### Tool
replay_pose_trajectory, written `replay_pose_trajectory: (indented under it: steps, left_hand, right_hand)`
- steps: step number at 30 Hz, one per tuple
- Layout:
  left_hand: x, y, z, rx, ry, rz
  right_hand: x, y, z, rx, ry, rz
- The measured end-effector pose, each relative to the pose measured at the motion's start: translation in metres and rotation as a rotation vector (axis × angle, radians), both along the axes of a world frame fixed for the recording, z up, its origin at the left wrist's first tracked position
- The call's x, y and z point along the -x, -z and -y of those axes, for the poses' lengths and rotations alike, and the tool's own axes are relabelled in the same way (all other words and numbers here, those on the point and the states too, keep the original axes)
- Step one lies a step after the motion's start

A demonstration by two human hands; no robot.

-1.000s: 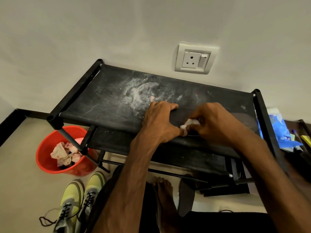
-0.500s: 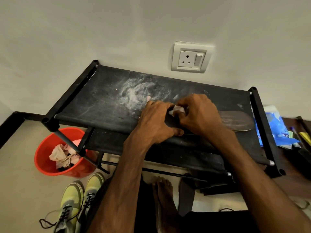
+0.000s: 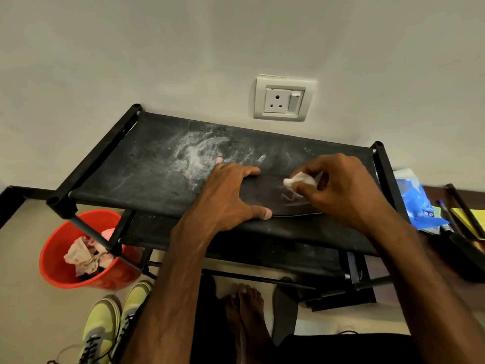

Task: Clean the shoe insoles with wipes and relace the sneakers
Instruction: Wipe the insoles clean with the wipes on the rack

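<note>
A dark insole (image 3: 273,198) lies on the top shelf of a black fabric shoe rack (image 3: 147,174). My left hand (image 3: 231,198) rests spread over the insole's left end, thumb at its near edge. My right hand (image 3: 338,190) pinches a crumpled white wipe (image 3: 299,181) and holds it against the insole's right part, where pale marks show. A pair of yellow-green sneakers (image 3: 110,327) with dark laces stands on the floor at the lower left. Another dark insole (image 3: 284,308) lies on the floor beside my bare feet.
A red bucket (image 3: 55,266) holding used crumpled wipes sits on the floor under the rack's left corner. A blue wipes pack (image 3: 417,203), pens and a yellow item lie to the right of the rack. A wall socket (image 3: 283,98) is above.
My right hand has slid the wipe rightward along the insole, away from my left hand. The left hand's fingers have spread wider over the insole's left end.
</note>
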State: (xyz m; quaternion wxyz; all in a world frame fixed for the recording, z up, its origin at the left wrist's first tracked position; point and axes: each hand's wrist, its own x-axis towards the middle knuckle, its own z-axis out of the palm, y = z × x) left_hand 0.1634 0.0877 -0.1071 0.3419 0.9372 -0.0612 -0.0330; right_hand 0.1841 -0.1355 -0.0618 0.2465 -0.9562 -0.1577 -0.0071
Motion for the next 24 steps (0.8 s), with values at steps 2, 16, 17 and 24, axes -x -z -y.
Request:
replay_pose_trajectory:
  steps: [2, 16, 17, 24]
  left_hand:
    - [-0.001, 0.001, -0.002, 0.004, 0.008, 0.008]
    - [-0.003, -0.005, 0.021, -0.034, 0.102, 0.066]
    - [-0.006, -0.005, 0.022, -0.029, 0.108, 0.054]
    - [-0.013, -0.009, 0.022, -0.02, 0.17, 0.024]
  right_hand:
    - [-0.002, 0.004, 0.003, -0.068, 0.053, 0.04]
    - [-0.008, 0.021, 0.013, -0.208, 0.086, 0.061]
    - [-0.007, 0.02, 0.013, -0.211, 0.088, 0.065]
    - [-0.005, 0.022, 0.009, -0.186, 0.062, 0.03]
